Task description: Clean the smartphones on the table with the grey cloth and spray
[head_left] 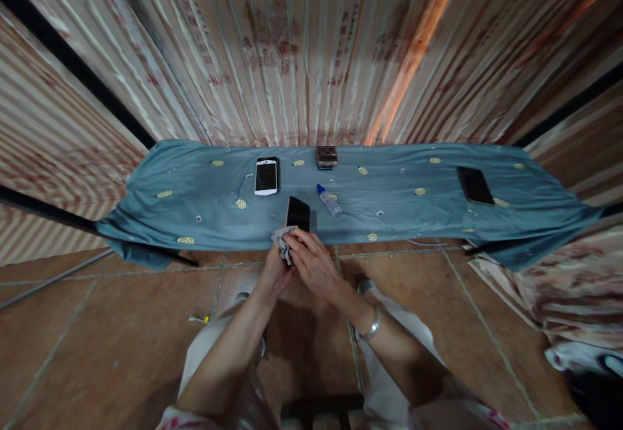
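A black smartphone (298, 213) points away from me, held up over the near edge of the cloth-covered table. Its lower end is gripped by my left hand (276, 273), whose fingers are partly hidden. My right hand (315, 266) lies over the phone's near end, its fingers bent and pressing a crumpled grey cloth (282, 240) against it. Just beyond, to the right, lies a clear bottle (329, 201) with a blue cap.
On the blue table cover (399, 216) rest a white-framed phone (266, 178), a small stacked box-like object (326, 157) and a dark phone (476, 185). Black poles (82, 60) slant at the sides. A striped curtain (292, 93) hangs behind.
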{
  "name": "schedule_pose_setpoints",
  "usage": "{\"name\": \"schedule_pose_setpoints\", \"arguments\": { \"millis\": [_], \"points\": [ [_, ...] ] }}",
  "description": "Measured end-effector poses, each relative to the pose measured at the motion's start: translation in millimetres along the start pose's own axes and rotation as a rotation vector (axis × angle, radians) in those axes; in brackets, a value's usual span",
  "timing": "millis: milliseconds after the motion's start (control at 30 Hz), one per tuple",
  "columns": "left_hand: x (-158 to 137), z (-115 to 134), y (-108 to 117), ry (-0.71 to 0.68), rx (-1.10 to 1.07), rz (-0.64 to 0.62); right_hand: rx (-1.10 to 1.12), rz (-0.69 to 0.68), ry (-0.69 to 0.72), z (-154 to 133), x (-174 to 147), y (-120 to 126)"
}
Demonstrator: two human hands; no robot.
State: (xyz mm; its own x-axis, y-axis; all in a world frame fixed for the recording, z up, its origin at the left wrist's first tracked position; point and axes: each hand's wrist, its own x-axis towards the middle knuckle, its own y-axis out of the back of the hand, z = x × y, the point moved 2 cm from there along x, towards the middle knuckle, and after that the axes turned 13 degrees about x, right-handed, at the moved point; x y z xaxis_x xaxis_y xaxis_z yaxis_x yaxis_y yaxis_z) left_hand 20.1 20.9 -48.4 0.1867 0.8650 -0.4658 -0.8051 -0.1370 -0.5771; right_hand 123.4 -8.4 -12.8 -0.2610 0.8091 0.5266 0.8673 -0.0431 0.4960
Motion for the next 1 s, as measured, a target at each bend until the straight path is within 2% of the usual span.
{"name": "schedule_pose_setpoints", "arguments": {
  "millis": [100, 267, 433, 533, 633, 833, 1000],
  "points": [
    [-10, 2, -15, 0.050, -0.031, 0.060, -0.037, 0.029, -0.043, 6, 5, 6],
    [-25, 4, -35, 0.104, 0.003, -0.019, -0.110, 0.107, -0.071, 26, 17, 20],
    [-27, 5, -33, 0.050, 0.069, -0.126, -0.139, 0.152, -0.146, 50, 23, 31],
    [-25, 10, -30, 0.031, 0.074, -0.148, -0.136, 0.154, -0.154, 55, 21, 30],
    [-21, 15, -26, -0.011, 0.051, -0.119, -0.122, 0.114, -0.116, 49, 16, 24],
    [-6, 18, -8, -0.021, 0.002, 0.011, -0.092, 0.007, -0.050, 19, 5, 6],
    [-4, 24, -2, 0.034, 0.030, -0.003, -0.057, -0.051, 0.036, -4, -7, -7]
  ]
}}
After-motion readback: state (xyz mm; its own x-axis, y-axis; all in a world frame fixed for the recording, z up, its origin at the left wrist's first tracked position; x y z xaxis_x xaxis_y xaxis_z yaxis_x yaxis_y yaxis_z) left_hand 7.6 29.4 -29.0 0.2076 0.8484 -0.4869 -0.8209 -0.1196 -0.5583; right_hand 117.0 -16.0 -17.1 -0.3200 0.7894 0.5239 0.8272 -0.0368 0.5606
